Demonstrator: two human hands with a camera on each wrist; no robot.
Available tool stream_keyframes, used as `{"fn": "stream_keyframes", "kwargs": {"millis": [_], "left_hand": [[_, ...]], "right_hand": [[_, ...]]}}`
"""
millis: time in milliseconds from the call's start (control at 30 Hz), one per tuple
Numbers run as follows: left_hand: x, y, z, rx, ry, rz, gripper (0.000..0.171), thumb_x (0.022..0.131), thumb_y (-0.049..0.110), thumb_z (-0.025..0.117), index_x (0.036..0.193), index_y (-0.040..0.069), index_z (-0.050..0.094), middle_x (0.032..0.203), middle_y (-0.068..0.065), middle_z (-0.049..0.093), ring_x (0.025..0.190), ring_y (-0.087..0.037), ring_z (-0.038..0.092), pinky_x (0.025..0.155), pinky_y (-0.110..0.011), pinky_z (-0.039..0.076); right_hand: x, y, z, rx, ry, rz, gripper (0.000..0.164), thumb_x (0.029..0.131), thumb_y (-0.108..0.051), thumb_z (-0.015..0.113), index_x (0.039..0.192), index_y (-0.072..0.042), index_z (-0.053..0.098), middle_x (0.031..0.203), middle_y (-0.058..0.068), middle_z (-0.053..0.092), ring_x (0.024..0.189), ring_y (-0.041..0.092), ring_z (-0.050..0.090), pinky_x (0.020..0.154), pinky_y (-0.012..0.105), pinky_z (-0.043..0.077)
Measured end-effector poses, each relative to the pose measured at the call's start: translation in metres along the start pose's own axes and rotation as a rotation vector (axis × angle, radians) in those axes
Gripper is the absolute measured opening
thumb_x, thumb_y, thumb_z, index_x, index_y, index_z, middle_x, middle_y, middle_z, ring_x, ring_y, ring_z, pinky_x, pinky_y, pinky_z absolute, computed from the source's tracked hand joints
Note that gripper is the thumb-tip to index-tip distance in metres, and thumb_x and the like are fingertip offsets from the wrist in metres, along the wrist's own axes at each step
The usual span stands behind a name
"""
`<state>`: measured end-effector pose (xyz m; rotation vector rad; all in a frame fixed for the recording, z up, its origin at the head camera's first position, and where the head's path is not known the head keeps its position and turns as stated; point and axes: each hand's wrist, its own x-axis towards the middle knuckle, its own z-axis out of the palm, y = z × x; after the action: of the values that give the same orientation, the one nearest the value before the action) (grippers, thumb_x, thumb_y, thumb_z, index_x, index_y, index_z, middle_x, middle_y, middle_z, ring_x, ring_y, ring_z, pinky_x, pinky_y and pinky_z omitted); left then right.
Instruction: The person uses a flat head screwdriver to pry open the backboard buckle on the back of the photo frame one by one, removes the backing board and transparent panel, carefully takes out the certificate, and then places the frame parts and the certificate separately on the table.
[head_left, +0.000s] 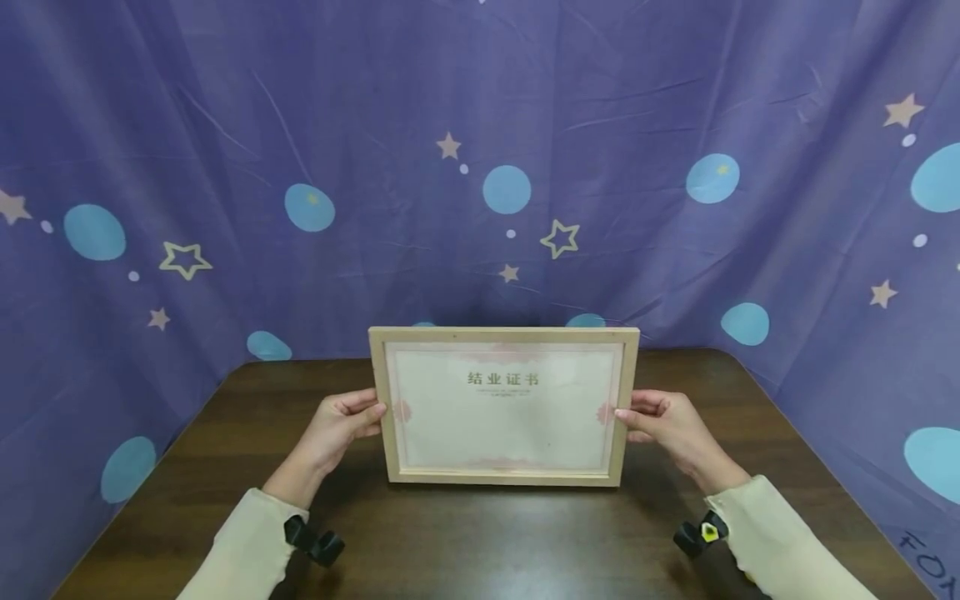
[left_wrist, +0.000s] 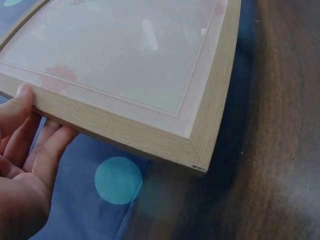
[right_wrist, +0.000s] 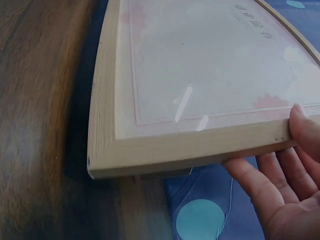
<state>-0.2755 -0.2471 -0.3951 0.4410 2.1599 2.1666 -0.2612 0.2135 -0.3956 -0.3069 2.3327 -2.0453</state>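
Note:
A framed certificate (head_left: 504, 429) with a pale wooden border stands nearly upright in the middle of the head view, its printed face toward me. My left hand (head_left: 343, 427) grips the frame's left side, thumb on the front border and fingers behind. On the opposite side my right hand (head_left: 670, 427) holds the border in the same way. In the left wrist view the thumb (left_wrist: 20, 102) presses on the wooden edge. The right wrist view shows the other thumb (right_wrist: 304, 125) on the border, fingers under the back. The frame's back is hidden.
The dark brown wooden table (head_left: 495, 542) extends beneath the frame and both forearms. Behind it hangs a purple-blue curtain (head_left: 390, 100) with stars and light blue spots, which also runs along both sides. Black straps with small devices (head_left: 315, 542) sit at the wrists.

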Motion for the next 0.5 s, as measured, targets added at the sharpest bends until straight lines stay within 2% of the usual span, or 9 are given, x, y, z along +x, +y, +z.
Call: {"fn": "stream_keyframes", "kwargs": {"millis": [200,367,500], "left_hand": [[-0.0030,0.0018,0.0012,0.011,0.002,-0.019,0.034,0.090,0.005,0.061,0.094,0.037,0.071,0.094,0.014,0.071,0.086,-0.004,0.067,0.072,-0.021,0.057],[-0.0033,0.0039,0.0026,-0.002,0.002,-0.006,0.036,0.090,0.002,0.060,0.093,0.036,0.072,0.093,0.014,0.071,0.085,-0.003,0.066,0.072,-0.020,0.056],[-0.0030,0.0046,0.0037,-0.038,0.006,0.006,0.038,0.089,-0.003,0.059,0.091,0.032,0.072,0.091,0.012,0.071,0.083,-0.002,0.066,0.073,-0.021,0.057]], "right_hand": [[-0.0006,-0.0016,0.0020,0.073,0.058,0.021,0.043,0.085,-0.006,0.069,0.114,0.021,0.054,0.087,-0.005,0.072,0.078,0.010,0.068,0.070,0.033,0.059],[-0.0017,-0.0051,0.0041,0.120,0.091,0.063,0.035,0.086,-0.006,0.068,0.112,0.014,0.059,0.085,-0.007,0.071,0.079,0.007,0.067,0.071,0.028,0.059],[-0.0020,-0.0070,0.0051,0.110,0.116,0.082,0.036,0.085,-0.011,0.069,0.114,0.009,0.061,0.087,-0.010,0.072,0.080,0.006,0.067,0.071,0.026,0.058]]}}
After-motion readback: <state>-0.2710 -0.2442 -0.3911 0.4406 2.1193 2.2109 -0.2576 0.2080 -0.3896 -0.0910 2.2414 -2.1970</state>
